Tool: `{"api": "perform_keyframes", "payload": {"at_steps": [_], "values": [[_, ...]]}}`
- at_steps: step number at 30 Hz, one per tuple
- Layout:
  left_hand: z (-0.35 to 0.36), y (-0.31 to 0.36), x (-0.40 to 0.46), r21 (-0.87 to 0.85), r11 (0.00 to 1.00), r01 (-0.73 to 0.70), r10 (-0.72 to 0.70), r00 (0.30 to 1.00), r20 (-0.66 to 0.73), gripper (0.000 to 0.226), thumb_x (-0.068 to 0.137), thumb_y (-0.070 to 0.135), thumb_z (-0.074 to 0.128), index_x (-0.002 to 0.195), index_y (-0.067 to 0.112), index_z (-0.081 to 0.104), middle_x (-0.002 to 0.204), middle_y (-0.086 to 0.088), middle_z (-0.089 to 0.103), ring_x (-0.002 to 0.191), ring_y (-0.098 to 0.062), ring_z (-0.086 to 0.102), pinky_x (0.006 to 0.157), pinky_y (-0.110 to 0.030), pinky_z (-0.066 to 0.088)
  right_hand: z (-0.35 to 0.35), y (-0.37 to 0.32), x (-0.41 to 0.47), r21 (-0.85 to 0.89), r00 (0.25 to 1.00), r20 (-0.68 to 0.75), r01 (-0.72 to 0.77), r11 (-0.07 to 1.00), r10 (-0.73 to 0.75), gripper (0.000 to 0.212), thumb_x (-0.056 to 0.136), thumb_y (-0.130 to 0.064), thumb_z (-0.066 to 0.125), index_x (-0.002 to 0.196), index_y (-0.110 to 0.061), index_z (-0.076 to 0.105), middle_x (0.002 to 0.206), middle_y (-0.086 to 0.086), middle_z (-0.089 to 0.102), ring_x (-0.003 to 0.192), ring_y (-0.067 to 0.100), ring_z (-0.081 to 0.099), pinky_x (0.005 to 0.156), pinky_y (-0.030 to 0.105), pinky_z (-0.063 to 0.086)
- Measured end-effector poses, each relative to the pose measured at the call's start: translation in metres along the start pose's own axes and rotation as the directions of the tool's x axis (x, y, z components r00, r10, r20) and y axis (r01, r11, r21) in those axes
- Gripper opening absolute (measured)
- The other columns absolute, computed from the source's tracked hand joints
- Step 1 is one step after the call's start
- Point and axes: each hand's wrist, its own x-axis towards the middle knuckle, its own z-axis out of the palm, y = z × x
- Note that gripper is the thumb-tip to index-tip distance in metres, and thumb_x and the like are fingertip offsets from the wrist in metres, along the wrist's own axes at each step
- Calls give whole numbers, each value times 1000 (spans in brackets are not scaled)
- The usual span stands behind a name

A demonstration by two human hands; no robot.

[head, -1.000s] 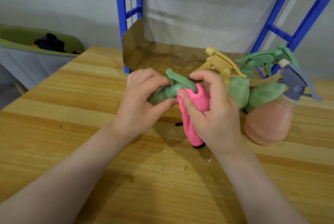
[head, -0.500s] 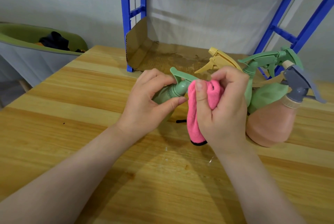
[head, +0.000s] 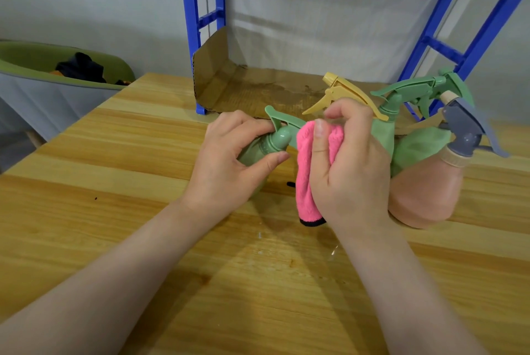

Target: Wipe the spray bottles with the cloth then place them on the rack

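My left hand (head: 229,165) grips a small green spray bottle (head: 276,141) by its neck and body, tilted over the wooden table (head: 114,211). My right hand (head: 352,171) holds a folded pink cloth (head: 305,171) pressed against the bottle's nozzle end. Behind my right hand stand more bottles: one with a yellow trigger head (head: 338,93), a green one (head: 413,90), and a peach bottle with a grey-blue head (head: 424,194). The blue rack (head: 190,24) rises at the table's far edge, its lowest shelf lined with cardboard (head: 258,90).
A grey bin with a green rim (head: 57,79) holding dark items stands off the table's left side. A pale sheet hangs behind the rack. Small wet spots (head: 259,235) lie on the table between my forearms.
My right hand has shifted the pink cloth up and along the green bottle's trigger head, and the thumb now lies across the cloth. The left hand keeps its grip.
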Motion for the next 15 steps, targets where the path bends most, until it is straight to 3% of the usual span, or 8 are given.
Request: {"api": "perform_keyframes", "payload": {"at_steps": [3,5,10,12,15], "values": [[-1,0,1,-26,997,68,-68,997,-28,35,80,40,72,102,13,70,94,3,61,92,-13,53,86,-21,41,-1,3,1,94,996,94,-12,996,3,29,104,-40,34,126,-21,35,94,-5,53,82,19,58,79,37,49],[-2,-1,2,-53,993,110,-112,993,-37,32,80,39,71,103,16,68,95,7,60,93,-8,53,86,-15,39,-3,6,2,131,987,159,-49,990,28,35,103,-38,40,132,-20,35,93,-7,51,82,14,55,79,33,48],[-7,1,6,-160,978,131,-138,990,-35,29,84,38,68,106,20,65,97,11,61,95,-6,57,86,-20,44,4,-7,-5,354,953,242,-262,898,183,40,97,-32,57,132,-22,40,95,-17,57,80,2,62,66,15,47],[-5,3,4,-148,985,87,-92,995,-24,27,86,36,68,108,21,65,99,9,62,95,-11,57,85,-23,45,9,-11,-8,421,948,226,-303,855,224,37,95,-25,62,127,-22,44,100,-28,60,86,-6,63,71,8,45],[0,2,2,-159,985,66,-70,997,-21,26,87,34,68,107,17,66,98,4,63,94,-16,58,85,-29,47,10,-11,-9,469,956,163,-293,833,244,36,93,-11,65,124,-9,48,103,-49,52,95,-23,54,79,-1,38]]}}
